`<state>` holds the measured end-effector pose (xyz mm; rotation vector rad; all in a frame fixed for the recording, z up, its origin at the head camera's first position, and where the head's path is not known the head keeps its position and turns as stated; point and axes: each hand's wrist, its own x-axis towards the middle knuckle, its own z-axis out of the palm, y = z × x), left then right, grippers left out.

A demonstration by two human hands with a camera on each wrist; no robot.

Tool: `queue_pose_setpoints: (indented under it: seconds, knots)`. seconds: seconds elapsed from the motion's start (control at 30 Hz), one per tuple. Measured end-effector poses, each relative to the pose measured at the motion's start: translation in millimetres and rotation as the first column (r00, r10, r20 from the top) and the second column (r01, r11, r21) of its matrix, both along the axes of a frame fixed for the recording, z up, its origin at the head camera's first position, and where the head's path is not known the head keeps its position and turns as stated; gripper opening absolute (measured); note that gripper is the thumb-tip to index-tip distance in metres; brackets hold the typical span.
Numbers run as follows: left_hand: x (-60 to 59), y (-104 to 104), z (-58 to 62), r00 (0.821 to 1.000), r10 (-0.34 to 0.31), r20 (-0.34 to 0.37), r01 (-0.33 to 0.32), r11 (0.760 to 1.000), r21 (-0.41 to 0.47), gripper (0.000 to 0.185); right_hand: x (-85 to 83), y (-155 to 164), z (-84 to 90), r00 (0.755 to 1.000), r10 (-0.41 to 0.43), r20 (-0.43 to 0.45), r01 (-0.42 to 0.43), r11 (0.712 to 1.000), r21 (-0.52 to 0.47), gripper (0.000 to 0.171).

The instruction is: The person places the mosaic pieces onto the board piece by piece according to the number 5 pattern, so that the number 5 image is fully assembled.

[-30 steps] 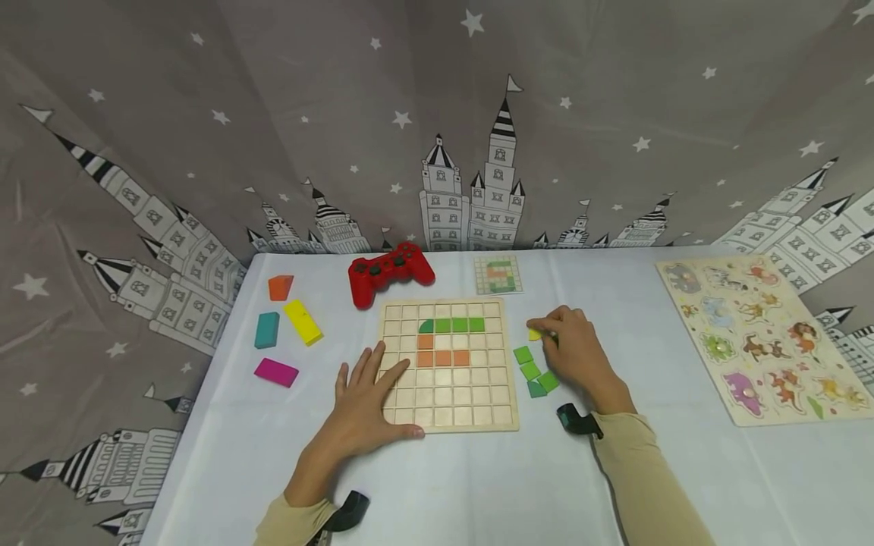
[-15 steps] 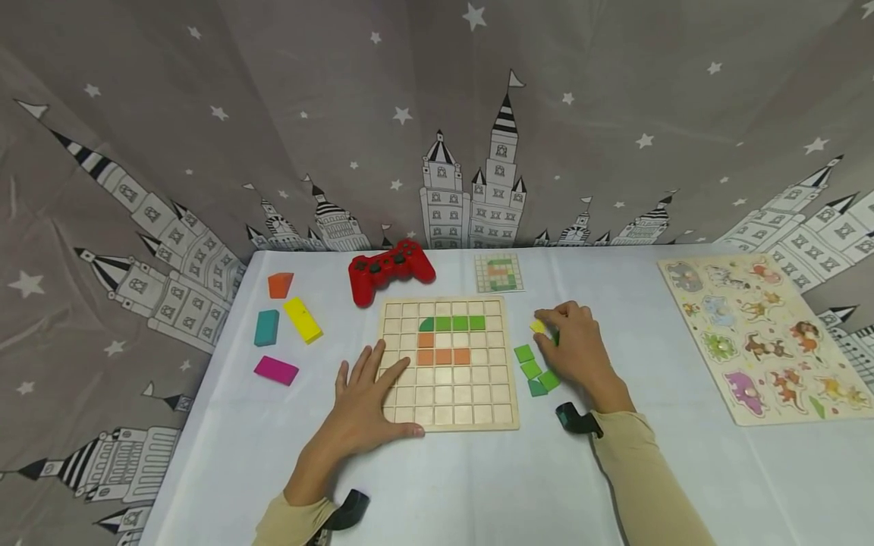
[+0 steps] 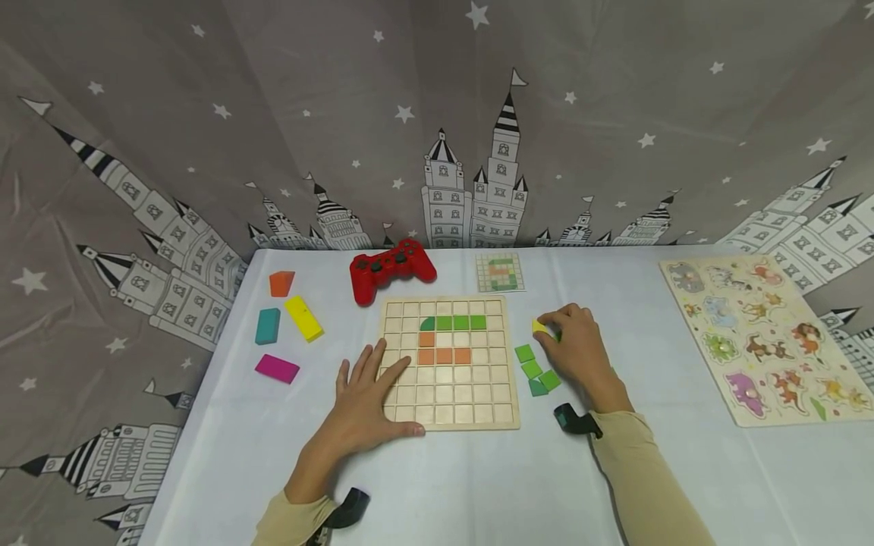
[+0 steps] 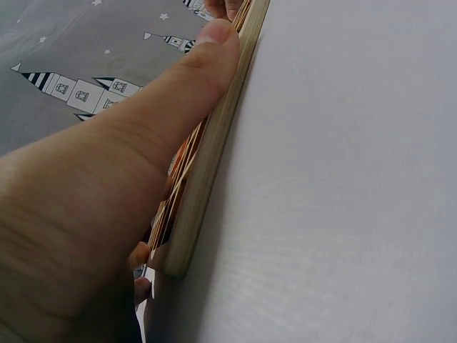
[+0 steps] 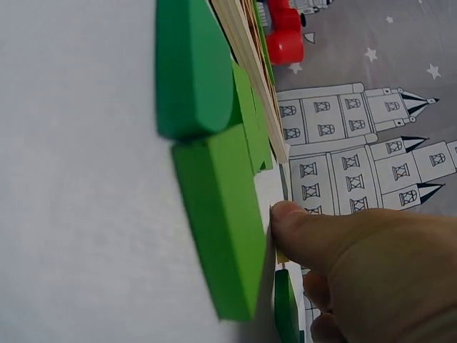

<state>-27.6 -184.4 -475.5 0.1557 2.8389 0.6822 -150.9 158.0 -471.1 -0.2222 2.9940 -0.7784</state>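
A square wooden grid board [image 3: 478,415] lies on the white table. In its cells are a row of green tiles [image 3: 461,322], a rounded dark green tile [image 3: 427,324] and several orange tiles [image 3: 444,356]. My left hand [image 3: 365,409] rests spread over the board's left side, thumb at the front edge. Right of the board, my right hand [image 3: 576,345] pinches a small yellow tile [image 3: 539,326] between thumb and index finger. A dark green piece [image 5: 285,307] shows beneath that hand in the right wrist view. Loose green tiles [image 3: 531,369] and a dark green one [image 3: 538,387] lie nearby.
Behind the board are a red game controller [image 3: 392,269] and a small pattern card [image 3: 500,273]. To the left lie orange [image 3: 281,283], teal [image 3: 268,326], yellow [image 3: 303,318] and magenta [image 3: 277,368] blocks. An animal puzzle board [image 3: 765,341] lies at right.
My right fingers have shifted the yellow tile slightly right and away from me, and the thumb has closed in on it. My left hand has stayed in place.
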Motion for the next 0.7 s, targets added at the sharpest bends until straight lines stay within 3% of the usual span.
queue_pose_setpoints:
  seconds: [0.27, 0.53, 0.7]
  knots:
    - [1.7, 0.6, 2.4, 1.0, -0.003, -0.01, 0.003, 1.0, 0.014, 0.111, 5.0, -8.1, 0.4, 0.999, 0.046, -0.008, -0.046, 0.999, 0.004, 0.036]
    - [0.8, 0.0, 0.9, 1.0, -0.002, -0.019, 0.002, 1.0, 0.006, 0.11, 25.7, -46.8, 6.6, 0.964, 0.248, -0.1, -0.247, 0.969, 0.017, 0.028]
    - [-0.4, 0.3, 1.4, 1.0, -0.002, -0.009, 0.003, 1.0, 0.005, 0.11, 34.2, -65.9, 4.9, 0.954, 0.279, -0.109, -0.279, 0.96, 0.019, 0.024]
